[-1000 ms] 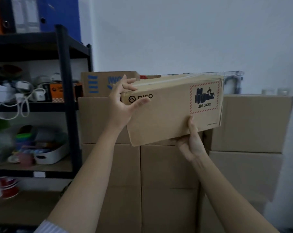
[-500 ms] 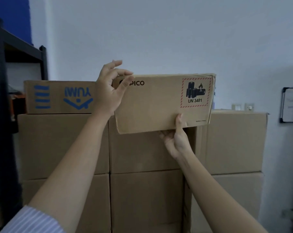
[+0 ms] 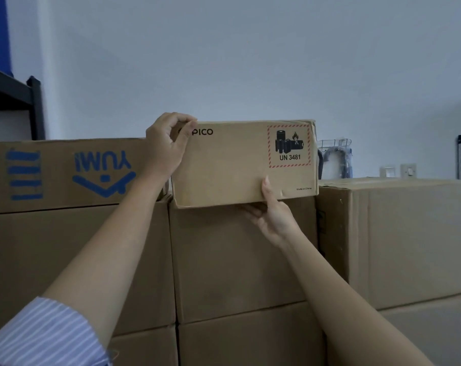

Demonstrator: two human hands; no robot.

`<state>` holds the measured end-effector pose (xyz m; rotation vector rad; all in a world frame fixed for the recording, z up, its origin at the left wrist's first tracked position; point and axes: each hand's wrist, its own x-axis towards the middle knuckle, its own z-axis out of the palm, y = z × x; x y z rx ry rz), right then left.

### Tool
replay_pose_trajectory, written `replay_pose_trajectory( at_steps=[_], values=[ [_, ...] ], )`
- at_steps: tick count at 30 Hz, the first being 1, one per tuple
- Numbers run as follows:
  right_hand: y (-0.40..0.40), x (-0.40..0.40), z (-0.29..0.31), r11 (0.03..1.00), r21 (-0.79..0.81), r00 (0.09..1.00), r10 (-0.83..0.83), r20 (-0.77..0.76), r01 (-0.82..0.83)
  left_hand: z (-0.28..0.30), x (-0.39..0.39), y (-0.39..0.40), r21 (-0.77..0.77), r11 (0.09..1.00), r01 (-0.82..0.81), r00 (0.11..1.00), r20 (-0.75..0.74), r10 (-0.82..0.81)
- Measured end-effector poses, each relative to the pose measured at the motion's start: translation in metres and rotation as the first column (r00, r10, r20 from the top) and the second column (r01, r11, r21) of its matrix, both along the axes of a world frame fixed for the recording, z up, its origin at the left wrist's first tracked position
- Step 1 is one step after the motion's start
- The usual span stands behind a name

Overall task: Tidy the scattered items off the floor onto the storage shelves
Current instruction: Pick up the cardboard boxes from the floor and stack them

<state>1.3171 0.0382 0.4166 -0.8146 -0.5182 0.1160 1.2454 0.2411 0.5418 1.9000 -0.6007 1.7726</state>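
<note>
Overhead, in the head view, a person lifts a flat brown cardboard carton printed PICO with a red-hatched UN 3481 battery label (image 3: 240, 165) to the top of a stack of plain brown cardboard boxes (image 3: 240, 260). The left hand (image 3: 166, 151) curls round the carton's upper left corner, fingers hooked over the top edge and thumb on the front face. The right hand (image 3: 273, 215) cups the lower edge from beneath, thumb up against the front panel, fingers under the base.

The carton's near bottom edge sits over the front lip of the stack; whether its base already rests on the box top cannot be told. Just left of the left hand's knuckles lies a brown box with blue YUMI lettering, upside down (image 3: 65, 173), close enough to pinch those fingers if the carton slides that way. Fingers under the base could be trapped as it settles. Released too far forward, it might tip back toward the person, and the label suggests lithium batteries inside, so a drop would matter. Right of the thumb, a lower brown box (image 3: 393, 239) leaves a step the carton could slide off.
</note>
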Motion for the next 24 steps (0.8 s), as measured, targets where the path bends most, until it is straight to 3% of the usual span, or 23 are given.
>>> replay_pose_trajectory(
  at_steps=[2,5,9,12,14,16,17,21,24],
  values=[
    [0.002,0.003,0.005,0.983,-0.169,0.997,-0.067,0.031,0.071,0.003,0.013,0.012,0.047,0.990,-0.133,0.991,0.030,0.132],
    [0.009,0.006,0.007,0.896,-0.395,0.978,-0.203,0.040,0.202,-0.002,0.029,0.023,0.160,0.949,-0.273,0.956,-0.067,0.286],
    [0.019,0.026,0.004,0.822,-0.326,0.871,-0.491,0.008,0.466,-0.019,0.040,0.029,0.320,0.854,-0.409,0.887,-0.078,0.454],
    [0.010,0.036,-0.001,0.658,-0.240,0.691,-0.718,0.083,0.714,-0.021,0.043,0.026,0.364,0.803,-0.471,0.846,-0.072,0.529],
    [0.000,0.040,-0.005,0.476,-0.212,0.514,-0.834,0.200,0.854,-0.024,0.045,0.024,0.346,0.814,-0.467,0.844,-0.099,0.527],
    [-0.009,0.046,-0.005,0.260,-0.232,0.332,-0.868,0.369,0.937,-0.027,0.048,0.021,0.305,0.843,-0.443,0.857,-0.132,0.498],
    [-0.013,0.052,-0.002,0.206,-0.226,0.290,-0.843,0.454,0.952,-0.029,0.050,0.019,0.276,0.858,-0.432,0.865,-0.142,0.481],
    [-0.025,0.071,0.011,0.361,-0.228,0.423,-0.692,0.585,0.904,-0.059,0.064,0.016,0.034,0.938,-0.346,0.917,-0.200,0.346],
    [-0.033,0.082,0.012,0.278,-0.290,0.402,-0.604,0.689,0.916,-0.091,0.064,0.011,-0.087,0.939,-0.331,0.910,-0.291,0.294]
  ],
)
